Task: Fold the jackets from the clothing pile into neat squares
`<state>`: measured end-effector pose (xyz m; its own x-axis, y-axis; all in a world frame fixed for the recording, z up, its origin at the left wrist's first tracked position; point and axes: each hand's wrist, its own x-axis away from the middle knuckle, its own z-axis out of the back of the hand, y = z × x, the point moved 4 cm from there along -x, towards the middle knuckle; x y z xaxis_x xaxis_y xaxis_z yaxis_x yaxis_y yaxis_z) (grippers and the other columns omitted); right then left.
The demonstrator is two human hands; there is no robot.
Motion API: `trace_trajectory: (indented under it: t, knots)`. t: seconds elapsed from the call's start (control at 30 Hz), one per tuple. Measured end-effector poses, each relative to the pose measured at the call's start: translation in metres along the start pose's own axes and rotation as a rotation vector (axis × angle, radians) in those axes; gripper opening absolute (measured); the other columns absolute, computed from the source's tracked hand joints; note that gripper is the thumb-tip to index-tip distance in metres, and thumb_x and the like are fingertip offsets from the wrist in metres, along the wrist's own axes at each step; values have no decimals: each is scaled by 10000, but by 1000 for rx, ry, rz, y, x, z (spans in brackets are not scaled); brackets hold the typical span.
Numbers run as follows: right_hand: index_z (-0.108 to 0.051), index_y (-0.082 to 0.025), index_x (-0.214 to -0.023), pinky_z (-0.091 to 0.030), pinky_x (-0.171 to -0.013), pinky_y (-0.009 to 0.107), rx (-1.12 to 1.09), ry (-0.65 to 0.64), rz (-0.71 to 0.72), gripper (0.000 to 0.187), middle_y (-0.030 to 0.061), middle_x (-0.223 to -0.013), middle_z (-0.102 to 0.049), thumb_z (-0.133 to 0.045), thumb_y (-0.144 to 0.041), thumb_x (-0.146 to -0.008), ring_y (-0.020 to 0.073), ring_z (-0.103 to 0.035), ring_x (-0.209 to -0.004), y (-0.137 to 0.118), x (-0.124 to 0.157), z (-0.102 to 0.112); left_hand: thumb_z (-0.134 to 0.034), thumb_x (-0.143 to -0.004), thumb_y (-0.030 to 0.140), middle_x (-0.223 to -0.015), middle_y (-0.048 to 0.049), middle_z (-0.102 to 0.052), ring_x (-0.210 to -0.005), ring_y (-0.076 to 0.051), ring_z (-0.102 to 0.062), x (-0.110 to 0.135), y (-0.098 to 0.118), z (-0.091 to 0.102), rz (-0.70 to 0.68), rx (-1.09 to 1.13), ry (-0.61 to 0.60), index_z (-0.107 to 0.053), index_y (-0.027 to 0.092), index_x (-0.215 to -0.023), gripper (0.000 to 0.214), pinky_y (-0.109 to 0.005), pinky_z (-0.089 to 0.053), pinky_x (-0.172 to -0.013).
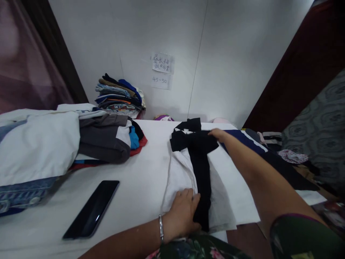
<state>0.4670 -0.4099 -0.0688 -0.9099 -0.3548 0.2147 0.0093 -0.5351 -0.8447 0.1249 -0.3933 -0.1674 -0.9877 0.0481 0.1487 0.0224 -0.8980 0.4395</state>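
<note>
A black-and-white shirt (202,172) lies partly folded on the white table, one black sleeve running down over its pale body. At the far end its black upper part is bunched. My right hand (217,134) reaches across and pinches the right edge of that black part. Flat on the near left side of the white fabric rests my left hand (182,214), wearing a silver bracelet (161,228) at the wrist. Its fingers are stretched out, with the fingertips beside the black sleeve.
To the left, a big heap of clothes (105,138) holds white, grey and denim pieces. A phone (92,209) lies in front of it. Folded clothes (120,95) are stacked at the back wall. On the right are dark garments (283,167). Paper notes (162,68) hang on the wall.
</note>
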Motion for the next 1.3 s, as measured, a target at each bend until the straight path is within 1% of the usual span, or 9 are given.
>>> trace_trajectory:
  t: [0.1, 0.23, 0.5, 0.8, 0.97, 1.07, 1.13, 1.2, 1.3]
  knots:
    - [-601, -126, -710, -528, -619, 392, 53, -49, -153, 221, 68, -629, -622, -784, -235, -653, 236, -617, -710, 62, 7, -11, -693, -648, 486, -1217, -173, -531, -1128, -371, -460, -5, 3, 1, -25, -62, 2, -550, 211, -1252, 679, -542, -380, -953]
    - [-608, -128, -795, -527, -655, 395, 26, -88, -208, 332, 78, -699, -655, -827, -313, -628, 249, -636, -762, 104, 11, -28, -622, -690, 358, -1129, -143, -555, -1068, -334, -502, -13, 1, 5, -16, -93, 21, -613, 219, -1031, 369, -487, -434, -875]
    - [-595, -116, -733, -500, -532, 249, -244, -85, -178, 137, 22, -550, -611, -720, -119, -677, 165, -607, -563, 126, 14, -58, -518, -701, 166, -1041, -135, -602, -970, -271, -571, -28, -5, 7, -46, -213, 42, -597, 173, -966, 277, -397, -462, -810]
    - [-601, -146, -728, -500, -487, 227, -525, -86, -191, 58, 10, -557, -632, -647, -170, -753, 137, -597, -506, 143, 32, -67, -512, -724, 138, -1027, -69, -614, -972, -239, -581, 19, -72, 57, 66, -261, 89, -595, 179, -986, 278, -338, -451, -817]
    - [-604, -156, -740, -480, -486, 212, -541, 3, -156, 84, -10, -553, -635, -680, -131, -714, 132, -603, -516, 138, 21, -61, -528, -819, 327, -1128, -53, -601, -1054, -225, -550, 15, -28, 35, -14, -75, 100, -578, 223, -1135, 336, -330, -445, -882]
    - [-596, -158, -732, -465, -476, 218, -499, 20, -127, 139, -17, -526, -626, -697, -78, -682, 139, -596, -505, 132, 15, -50, -605, -722, 636, -1428, -98, -431, -1227, -324, -444, 0, 6, 6, -90, -68, 75, -387, 304, -1397, 784, -469, -379, -998]
    - [-592, -153, -718, -456, -466, 225, -460, 8, -127, 166, -11, -508, -620, -708, -48, -662, 144, -588, -492, 133, 15, -46, -663, -619, 702, -1545, -110, -262, -1286, -405, -361, -7, 19, -10, -134, -140, 19, -290, 363, -1449, 972, -575, -320, -1011]
    - [-594, -148, -719, -453, -467, 221, -431, -10, -128, 162, -4, -520, -627, -718, -56, -670, 140, -588, -497, 135, 17, -45, -699, -606, 672, -1557, -128, -229, -1288, -450, -331, -11, 24, -20, -158, -230, -21, -323, 357, -1437, 965, -631, -291, -990]
    - [-605, -143, -747, -433, -452, 209, -399, -49, -133, 128, -1, -547, -634, -731, -149, -722, 123, -575, -498, 141, 22, -44, -691, -640, 642, -1481, -170, -351, -1258, -467, -345, -13, 28, -23, -185, -310, -19, -450, 272, -1359, 844, -641, -304, -960]
